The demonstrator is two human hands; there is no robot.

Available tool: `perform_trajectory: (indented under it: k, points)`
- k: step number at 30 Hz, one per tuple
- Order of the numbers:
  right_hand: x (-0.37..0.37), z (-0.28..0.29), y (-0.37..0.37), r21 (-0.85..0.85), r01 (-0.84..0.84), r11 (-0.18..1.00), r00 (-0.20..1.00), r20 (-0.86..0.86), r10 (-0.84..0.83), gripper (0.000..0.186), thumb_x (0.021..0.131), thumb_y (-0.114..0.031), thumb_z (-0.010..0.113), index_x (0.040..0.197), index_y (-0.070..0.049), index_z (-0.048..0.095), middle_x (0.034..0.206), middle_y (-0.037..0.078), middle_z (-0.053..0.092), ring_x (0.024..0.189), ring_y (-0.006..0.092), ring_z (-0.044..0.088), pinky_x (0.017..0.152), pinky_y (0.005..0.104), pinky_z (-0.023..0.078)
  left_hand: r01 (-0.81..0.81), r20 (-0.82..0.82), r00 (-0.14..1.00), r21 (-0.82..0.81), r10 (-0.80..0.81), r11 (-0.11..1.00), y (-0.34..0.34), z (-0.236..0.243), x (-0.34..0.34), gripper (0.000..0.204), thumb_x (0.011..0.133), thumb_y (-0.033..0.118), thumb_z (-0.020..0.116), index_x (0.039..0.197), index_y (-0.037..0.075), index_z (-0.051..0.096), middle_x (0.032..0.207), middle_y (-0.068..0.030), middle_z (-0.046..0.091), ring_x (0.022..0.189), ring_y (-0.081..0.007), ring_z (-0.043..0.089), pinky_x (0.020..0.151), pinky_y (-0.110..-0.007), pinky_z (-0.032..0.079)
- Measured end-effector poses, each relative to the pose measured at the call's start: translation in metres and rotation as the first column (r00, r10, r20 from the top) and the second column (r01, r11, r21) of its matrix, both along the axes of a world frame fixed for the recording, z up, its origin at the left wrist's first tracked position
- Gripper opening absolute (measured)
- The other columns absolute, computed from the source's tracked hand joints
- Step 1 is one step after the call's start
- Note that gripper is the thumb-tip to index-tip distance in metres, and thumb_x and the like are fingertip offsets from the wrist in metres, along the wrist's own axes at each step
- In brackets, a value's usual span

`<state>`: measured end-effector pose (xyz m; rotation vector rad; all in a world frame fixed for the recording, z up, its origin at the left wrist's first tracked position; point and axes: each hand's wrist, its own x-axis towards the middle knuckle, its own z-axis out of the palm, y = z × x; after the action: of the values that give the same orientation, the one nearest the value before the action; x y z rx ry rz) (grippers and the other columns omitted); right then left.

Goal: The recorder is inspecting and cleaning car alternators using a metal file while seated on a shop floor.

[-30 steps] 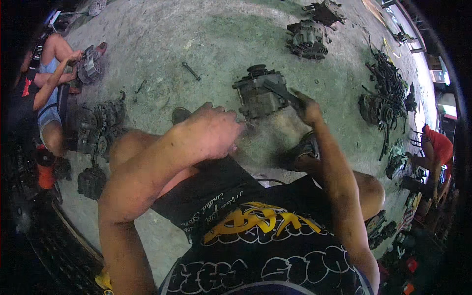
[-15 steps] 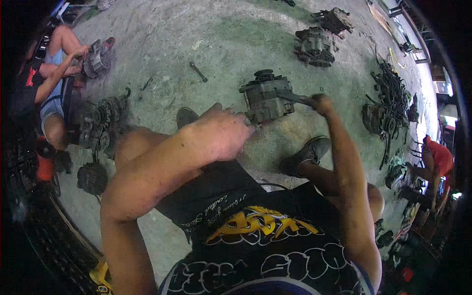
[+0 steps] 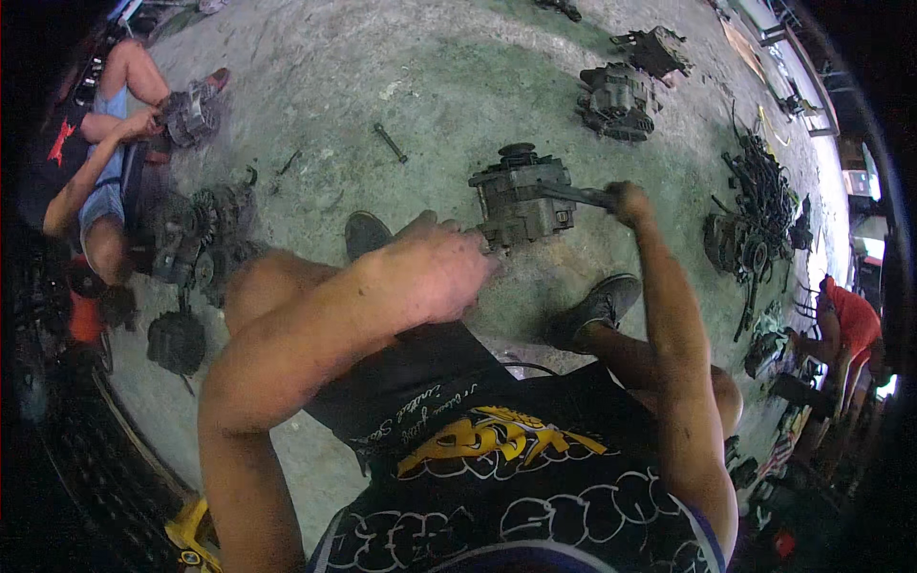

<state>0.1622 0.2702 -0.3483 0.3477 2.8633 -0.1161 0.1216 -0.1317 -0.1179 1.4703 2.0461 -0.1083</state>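
Alternator sits on the concrete floor, well in from the floor's right edge, pulley at its far end, as I work from a distance. My right hand grasps a dark tool, its tip over the alternator's right side; whether they touch, I cannot tell. My left hand curls by the near left corner, its grip hidden from me. I judge this a striking or prying step; the next move calls for a squarely set tool.
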Motion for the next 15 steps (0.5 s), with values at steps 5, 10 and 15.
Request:
perform_trajectory:
  k: [5,10,15]
  points:
    - [-0.019,0.071,0.02,0.039,0.157,0.987,0.982,0.096,-0.16,0.04,0.088,-0.043,0.061,0.099,-0.006,0.069,0.093,0.021,0.068,0.088,0.0345,0.066,0.08,0.0435,0.05,0.0,-0.055,0.998,0.015,0.001,1.0,-0.007,0.002,-0.006,0.042,0.079,0.027,0.07,0.115,0.009,0.059,0.106,-0.0132,0.06,0.105,-0.0313,0.059,0.091,-0.045,0.046]
    - [-0.034,-0.017,-0.038,-0.13,-0.339,0.932,0.819,-0.528,0.224,0.042,0.087,-0.048,0.059,0.092,-0.008,0.07,0.087,0.015,0.069,0.084,0.0356,0.064,0.078,0.0435,0.048,0.03,-0.028,0.999,-0.002,-0.03,1.0,0.001,-0.007,-0.002,0.042,0.079,0.027,0.069,0.116,0.009,0.059,0.106,-0.0131,0.059,0.104,-0.0307,0.059,0.09,-0.047,0.046]
    - [-0.025,0.03,-0.021,-0.05,0.183,0.982,0.973,0.151,-0.174,0.056,0.075,-0.063,0.066,0.094,-0.01,0.071,0.1,0.014,0.069,0.097,0.0326,0.064,0.087,0.0421,0.048,-0.019,-0.029,0.999,0.033,0.02,0.999,-0.013,-0.01,0.003,0.043,0.079,0.028,0.069,0.117,0.009,0.058,0.107,-0.0133,0.059,0.105,-0.031,0.059,0.089,-0.047,0.046]
